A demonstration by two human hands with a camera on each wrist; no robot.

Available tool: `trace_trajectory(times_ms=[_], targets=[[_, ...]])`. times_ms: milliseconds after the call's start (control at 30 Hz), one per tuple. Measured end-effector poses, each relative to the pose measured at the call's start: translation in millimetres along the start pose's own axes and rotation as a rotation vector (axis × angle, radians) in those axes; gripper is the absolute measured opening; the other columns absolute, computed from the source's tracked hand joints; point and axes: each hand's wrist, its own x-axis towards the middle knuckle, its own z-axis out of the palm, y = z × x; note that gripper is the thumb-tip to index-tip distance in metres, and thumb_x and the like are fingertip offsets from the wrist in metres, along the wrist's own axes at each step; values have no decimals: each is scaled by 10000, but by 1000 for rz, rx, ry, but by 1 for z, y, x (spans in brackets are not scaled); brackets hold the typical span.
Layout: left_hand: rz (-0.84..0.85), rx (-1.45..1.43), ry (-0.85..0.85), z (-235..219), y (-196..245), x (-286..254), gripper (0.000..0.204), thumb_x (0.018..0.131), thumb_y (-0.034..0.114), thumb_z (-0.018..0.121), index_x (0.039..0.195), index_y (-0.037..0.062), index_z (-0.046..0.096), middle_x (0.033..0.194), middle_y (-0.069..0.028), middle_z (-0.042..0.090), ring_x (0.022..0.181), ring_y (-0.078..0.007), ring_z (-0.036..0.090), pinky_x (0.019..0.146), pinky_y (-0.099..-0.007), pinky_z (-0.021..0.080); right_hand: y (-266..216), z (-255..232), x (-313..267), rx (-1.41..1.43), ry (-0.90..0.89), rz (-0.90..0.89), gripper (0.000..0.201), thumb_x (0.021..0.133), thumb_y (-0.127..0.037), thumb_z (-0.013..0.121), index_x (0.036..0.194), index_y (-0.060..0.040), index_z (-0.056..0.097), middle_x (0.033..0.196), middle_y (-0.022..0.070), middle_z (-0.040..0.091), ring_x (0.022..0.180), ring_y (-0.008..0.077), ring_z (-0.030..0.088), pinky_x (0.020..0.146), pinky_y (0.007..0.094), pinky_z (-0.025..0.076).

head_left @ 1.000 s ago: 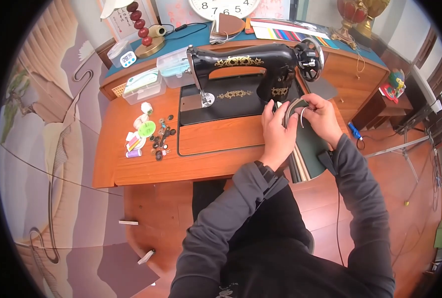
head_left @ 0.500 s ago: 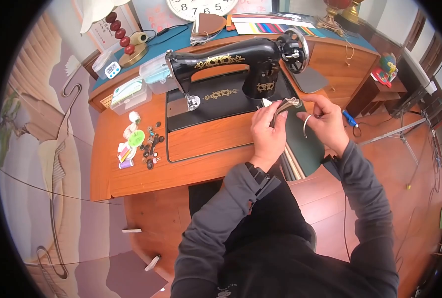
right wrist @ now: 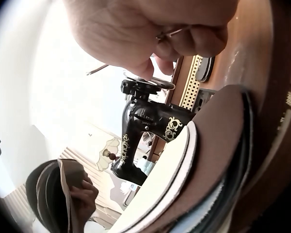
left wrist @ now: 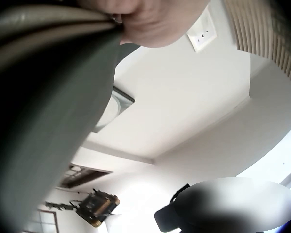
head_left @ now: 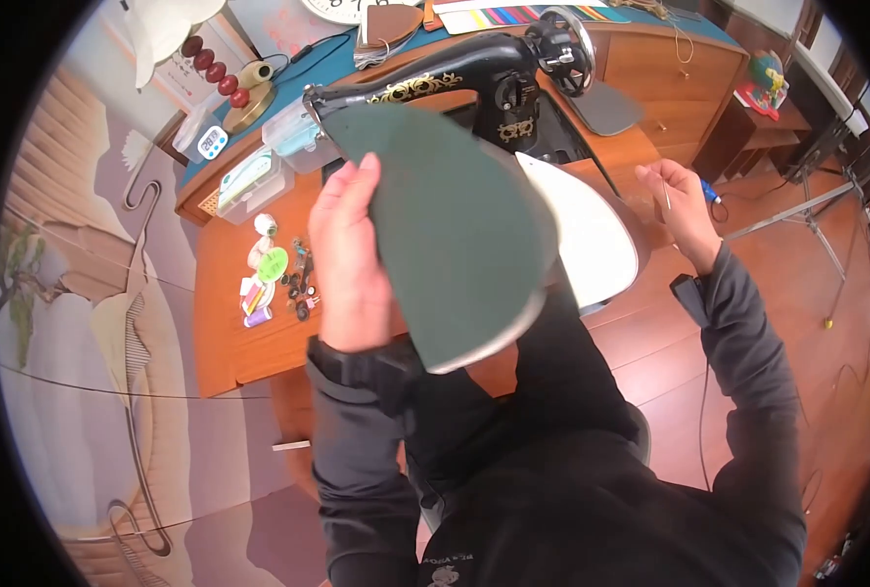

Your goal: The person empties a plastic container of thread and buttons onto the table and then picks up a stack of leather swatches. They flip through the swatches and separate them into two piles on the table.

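My left hand (head_left: 349, 249) grips a bunch of sample swatches, rounded at one end, with a dark green sheet (head_left: 464, 235) on top. In the right wrist view the layers of this bunch (right wrist: 51, 194) fan apart beside the left fingers. Off to the right, my right hand (head_left: 687, 203) pinches a thin metal ring (head_left: 667, 195), mostly hidden by the fingers. Between the hands lies another pile of swatches at the table's right edge, a white sheet (head_left: 584, 235) showing. Its brown, black and blue-grey layers show in the right wrist view.
A black sewing machine (head_left: 513, 98) stands behind the swatches. Buttons (head_left: 300, 284), thread and a green disc (head_left: 273, 263) lie at the table's left, near clear plastic boxes (head_left: 254, 186). A grey mat (head_left: 601, 110) sits under the handwheel.
My left hand has lifted part of the swatches off the pile and swung them left, uncovering the white sheet. My right hand has moved right, away from the swatches, with the metal ring.
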Motion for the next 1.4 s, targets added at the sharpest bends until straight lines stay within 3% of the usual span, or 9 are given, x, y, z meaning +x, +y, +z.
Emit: trace_trajectory(times_ms=[67, 133, 200, 233, 367, 500, 733, 900, 1400], targets=[[-63, 307, 56, -40, -4, 17, 166, 977, 176, 640, 980, 13, 607, 902, -71, 684, 776, -134, 659, 716, -261, 544, 7, 6, 2, -15, 3, -37, 218, 982, -248, 652, 884, -54, 636, 638, -88, 496, 530, 4, 393, 479, 205, 291], [-2, 844, 117, -114, -43, 56, 239, 973, 216, 656, 975, -19, 613, 863, -74, 687, 725, -121, 642, 664, -248, 513, 14, 8, 4, -55, -22, -59, 216, 980, -236, 654, 888, -41, 646, 720, -73, 560, 625, 8, 453, 553, 195, 349], [18, 1139, 250, -124, -53, 52, 286, 943, 222, 690, 980, -52, 618, 827, -80, 688, 720, -116, 631, 641, -250, 491, 9, 7, 4, -60, -79, 12, 238, 972, -232, 650, 909, -3, 655, 782, -38, 616, 721, 37, 509, 647, 215, 412], [13, 922, 197, -118, -48, 50, 336, 915, 193, 708, 1064, -90, 603, 799, -81, 689, 742, -128, 646, 646, -269, 505, 9, 6, 4, -129, -83, 26, 237, 972, -232, 649, 911, -3, 658, 784, -34, 621, 720, 40, 511, 646, 219, 416], [2, 1028, 147, -112, -42, 46, 527, 881, 125, 723, 1282, -127, 493, 864, -122, 693, 766, -153, 667, 668, -281, 526, 6, 1, -3, -152, -105, 79, 233, 973, -231, 646, 911, -7, 664, 786, -23, 625, 716, 53, 521, 645, 231, 426], [-117, 896, 97, -126, -33, 45, 627, 840, 62, 748, 1348, -117, 426, 861, -105, 673, 736, -170, 662, 673, -295, 540, 2, -4, -8, -106, -140, 87, 225, 971, -225, 647, 904, -11, 666, 778, -16, 621, 713, 60, 522, 649, 239, 432], [-91, 1080, 59, -137, -27, 49, 574, 862, 79, 736, 1326, -115, 460, 867, -99, 678, 749, -157, 671, 667, -276, 542, 14, -10, -17, -171, -124, 76, 201, 960, -196, 651, 919, -1, 670, 771, -12, 618, 710, 57, 526, 636, 241, 424], [-337, 835, -45, -141, -11, 47, 419, 942, 59, 623, 1320, -66, 491, 961, -101, 703, 793, -138, 692, 660, -242, 543, 14, -8, -22, -77, -135, 96, 195, 958, -200, 658, 912, -11, 666, 752, -27, 604, 690, 46, 516, 597, 233, 405], [-204, 1022, 57, -141, -12, 35, 617, 833, 126, 762, 1350, -61, 483, 900, -79, 687, 746, -134, 643, 621, -256, 494, 0, -5, -39, -67, -106, 99, 168, 971, -188, 645, 916, -29, 638, 722, -49, 583, 622, 33, 505, 542, 214, 394]])
